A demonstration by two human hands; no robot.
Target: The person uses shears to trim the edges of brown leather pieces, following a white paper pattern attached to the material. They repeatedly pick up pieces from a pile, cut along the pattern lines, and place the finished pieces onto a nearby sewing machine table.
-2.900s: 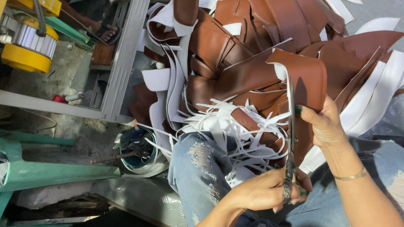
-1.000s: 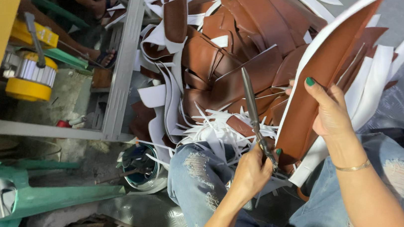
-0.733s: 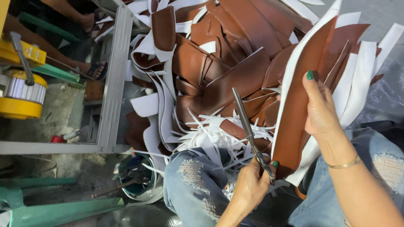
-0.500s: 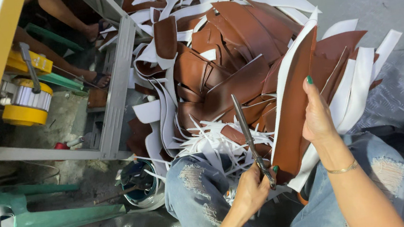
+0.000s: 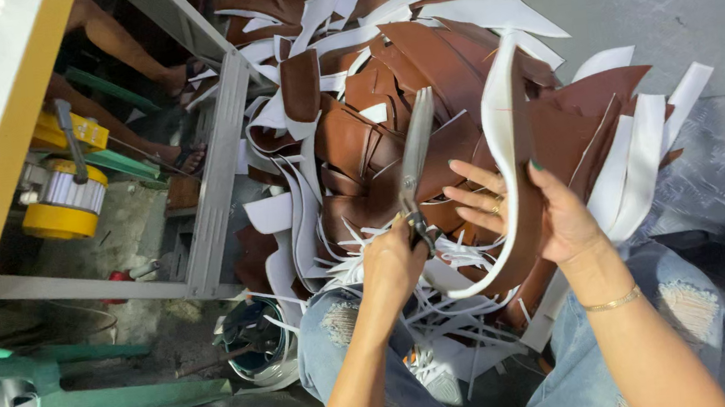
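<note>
Over the person's lap, the left hand (image 5: 392,268) clenches scissors (image 5: 414,167) while the right hand (image 5: 552,210) grasps a curved brown sheet (image 5: 507,125); I'd hold that edge taut for a clean cut

Left hand (image 5: 391,263) fisted tight, knuckles up, forearm rising from bottom centre. Right hand (image 5: 530,213) beside it, fingers spread leftward, thumb up, bracelet at wrist, forearm angled from lower right.

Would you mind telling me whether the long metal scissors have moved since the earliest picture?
Yes. The long metal scissors in the left hand have shifted left, off the curved brown-and-white leather piece and over the brown scrap pile.
</note>
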